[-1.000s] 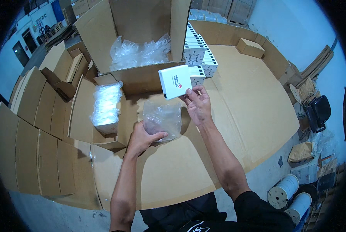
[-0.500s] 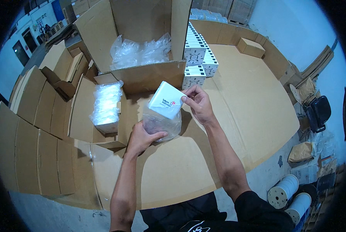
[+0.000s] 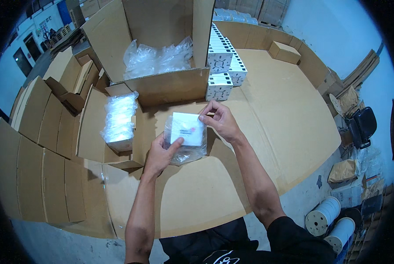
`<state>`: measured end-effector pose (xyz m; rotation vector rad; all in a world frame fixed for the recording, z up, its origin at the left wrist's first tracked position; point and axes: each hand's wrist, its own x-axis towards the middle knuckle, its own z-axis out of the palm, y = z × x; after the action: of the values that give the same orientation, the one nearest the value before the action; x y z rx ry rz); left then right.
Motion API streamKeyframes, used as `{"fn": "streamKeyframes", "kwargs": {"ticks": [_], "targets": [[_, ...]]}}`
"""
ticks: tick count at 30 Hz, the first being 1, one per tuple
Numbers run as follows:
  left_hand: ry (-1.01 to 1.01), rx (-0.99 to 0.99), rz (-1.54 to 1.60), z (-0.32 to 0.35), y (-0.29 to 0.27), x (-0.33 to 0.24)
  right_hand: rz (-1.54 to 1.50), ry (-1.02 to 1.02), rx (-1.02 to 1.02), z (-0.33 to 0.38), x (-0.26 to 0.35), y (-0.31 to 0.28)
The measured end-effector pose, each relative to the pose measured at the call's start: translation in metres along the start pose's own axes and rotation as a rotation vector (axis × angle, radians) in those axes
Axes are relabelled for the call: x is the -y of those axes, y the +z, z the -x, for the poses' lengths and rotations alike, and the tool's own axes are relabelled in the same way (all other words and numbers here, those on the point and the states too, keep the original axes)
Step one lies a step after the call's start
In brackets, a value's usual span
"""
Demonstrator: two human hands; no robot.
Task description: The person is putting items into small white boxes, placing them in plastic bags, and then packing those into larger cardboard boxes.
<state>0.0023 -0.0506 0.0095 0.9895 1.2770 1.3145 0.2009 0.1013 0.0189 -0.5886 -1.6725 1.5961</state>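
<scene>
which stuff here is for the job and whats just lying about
Likely used:
flat white square box, right hand
clear plastic bag, left hand
wrapped white stack in open brown carton
crumpled clear plastic in tall brown cardboard box
stacked white boxes, black-patterned

Likely idle:
white cylindrical spools
small brown cardboard box, upper right

White box (image 3: 186, 121): blurred print (image 3: 186, 131), pink mark (image 3: 193, 130), unreadable.

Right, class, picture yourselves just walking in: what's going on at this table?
A person is handling a flat white box that appears to be partly inside a clear plastic bag. The left hand grips the bag and box at the lower left; the right hand is at the box's upper right corner. Plastic-wrapped packages stand in an open carton to the left, and stacked white cartons stand beyond.
</scene>
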Motion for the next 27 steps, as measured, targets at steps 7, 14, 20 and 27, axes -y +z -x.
{"fn": "streamKeyframes", "kwargs": {"ticks": [7, 14, 20, 27], "targets": [[0.059, -0.214, -0.008, -0.008, -0.001, 0.020, -0.164, 0.163, -0.143, 0.009, 0.002, 0.029], [0.133, -0.305, 0.000, -0.012, 0.007, 0.019, -0.421, 0.266, -0.168, 0.017, -0.021, 0.053], [0.141, -0.332, -0.087, -0.011, 0.006, 0.018, -0.589, 0.197, -0.337, 0.019, -0.014, 0.067], [0.213, -0.314, -0.085, -0.008, -0.001, 0.008, -0.553, 0.122, -0.227, 0.021, -0.005, 0.063]]}}
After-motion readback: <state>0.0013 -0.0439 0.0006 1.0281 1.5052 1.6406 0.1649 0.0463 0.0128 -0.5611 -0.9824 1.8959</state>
